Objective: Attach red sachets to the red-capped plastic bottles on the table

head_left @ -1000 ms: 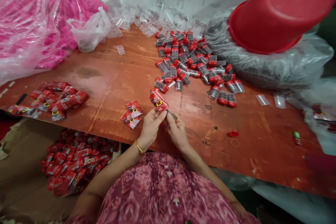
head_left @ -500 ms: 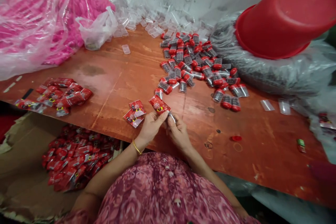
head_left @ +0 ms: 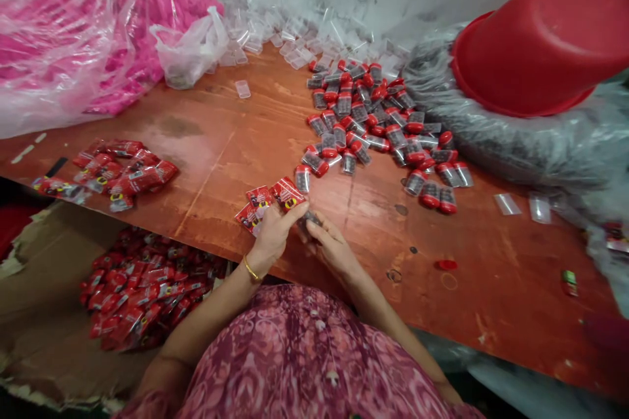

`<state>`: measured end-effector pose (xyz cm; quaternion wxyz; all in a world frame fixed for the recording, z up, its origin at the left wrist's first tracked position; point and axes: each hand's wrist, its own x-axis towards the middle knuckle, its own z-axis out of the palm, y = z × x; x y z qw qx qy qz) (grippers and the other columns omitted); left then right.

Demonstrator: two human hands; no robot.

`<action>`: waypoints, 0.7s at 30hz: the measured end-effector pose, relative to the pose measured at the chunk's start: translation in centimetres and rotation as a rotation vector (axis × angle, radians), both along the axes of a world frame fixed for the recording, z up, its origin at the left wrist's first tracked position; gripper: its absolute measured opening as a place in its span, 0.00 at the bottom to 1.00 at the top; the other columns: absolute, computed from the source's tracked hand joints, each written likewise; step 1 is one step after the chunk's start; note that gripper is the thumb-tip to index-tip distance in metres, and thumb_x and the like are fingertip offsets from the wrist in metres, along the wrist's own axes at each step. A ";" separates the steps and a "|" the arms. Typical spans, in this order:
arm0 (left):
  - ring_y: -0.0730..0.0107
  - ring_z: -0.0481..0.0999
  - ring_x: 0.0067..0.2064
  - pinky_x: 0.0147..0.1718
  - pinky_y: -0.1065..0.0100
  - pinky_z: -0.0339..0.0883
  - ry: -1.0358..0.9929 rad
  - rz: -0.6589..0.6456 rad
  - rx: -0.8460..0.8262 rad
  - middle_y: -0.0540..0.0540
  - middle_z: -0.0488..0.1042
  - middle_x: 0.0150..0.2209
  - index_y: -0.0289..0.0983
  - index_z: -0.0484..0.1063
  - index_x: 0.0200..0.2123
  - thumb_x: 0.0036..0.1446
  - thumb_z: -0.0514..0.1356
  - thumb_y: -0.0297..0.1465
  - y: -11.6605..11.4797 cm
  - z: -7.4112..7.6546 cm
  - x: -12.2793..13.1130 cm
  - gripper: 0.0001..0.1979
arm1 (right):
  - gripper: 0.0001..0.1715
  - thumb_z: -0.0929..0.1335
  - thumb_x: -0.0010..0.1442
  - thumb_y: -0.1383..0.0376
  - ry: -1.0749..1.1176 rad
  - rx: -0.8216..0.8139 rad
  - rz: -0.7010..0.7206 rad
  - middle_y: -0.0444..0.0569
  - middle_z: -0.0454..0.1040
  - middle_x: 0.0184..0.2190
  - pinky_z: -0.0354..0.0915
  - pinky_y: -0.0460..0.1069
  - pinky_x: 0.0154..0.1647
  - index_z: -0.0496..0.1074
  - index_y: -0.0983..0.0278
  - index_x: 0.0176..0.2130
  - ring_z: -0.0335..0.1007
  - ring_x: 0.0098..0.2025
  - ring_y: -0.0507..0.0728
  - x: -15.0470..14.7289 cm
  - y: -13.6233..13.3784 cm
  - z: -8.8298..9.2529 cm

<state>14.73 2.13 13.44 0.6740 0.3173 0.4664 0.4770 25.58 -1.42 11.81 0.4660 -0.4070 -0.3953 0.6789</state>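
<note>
My left hand (head_left: 272, 234) is closed on a red printed plastic packet (head_left: 287, 194), its thumb lying over the lower edge. Close against it, my right hand (head_left: 330, 243) pinches a small clear container with dark contents (head_left: 310, 218), at the packet's open-looking end. The fingers hide most of the container, so whether it is partly inside the packet I cannot tell. Two flat red packets (head_left: 253, 208) lie on the table beside my left hand. Just beyond my hands stands a red-capped clear container (head_left: 303, 178), apart from the heap of similar containers (head_left: 363, 118).
Filled red packets (head_left: 130, 170) lie at the table's left edge, above a cardboard box (head_left: 44, 301) holding many more. Clear empty cases (head_left: 295, 46) line the wall. A pink-filled bag (head_left: 83, 26) stands left; a red bucket (head_left: 535, 46) rests on a grey bag (head_left: 501, 144) at right.
My hands and the packet have shifted slightly left, nearer the flat packets. The dark container shows more now between my hands. The whole view has swung a little.
</note>
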 end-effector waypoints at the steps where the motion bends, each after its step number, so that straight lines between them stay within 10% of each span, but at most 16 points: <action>1: 0.73 0.70 0.23 0.22 0.71 0.65 0.017 -0.021 -0.008 0.49 0.74 0.23 0.32 0.73 0.27 0.40 0.67 0.38 -0.1 -0.1 0.0 0.15 | 0.19 0.66 0.56 0.48 0.027 0.000 0.011 0.36 0.60 0.21 0.53 0.43 0.15 0.62 0.60 0.33 0.47 0.15 0.45 -0.1 0.0 0.2; 9: 0.76 0.67 0.18 0.17 0.74 0.61 0.006 -0.129 -0.009 0.53 0.66 0.15 0.34 0.70 0.24 0.43 0.65 0.41 0.0 -0.1 -0.4 0.16 | 0.18 0.69 0.54 0.52 0.057 0.005 -0.038 0.38 0.68 0.25 0.62 0.44 0.19 0.64 0.60 0.37 0.57 0.16 0.45 0.1 0.0 -0.1; 21: 0.77 0.69 0.26 0.29 0.73 0.64 -0.125 -0.026 -0.144 0.51 0.73 0.24 0.33 0.72 0.26 0.36 0.71 0.39 -1.7 -0.3 -1.1 0.18 | 0.21 0.69 0.53 0.51 -0.716 0.506 -0.293 0.39 0.63 0.15 0.54 0.44 0.19 0.62 0.62 0.20 0.56 0.17 0.48 -0.3 1.2 -2.3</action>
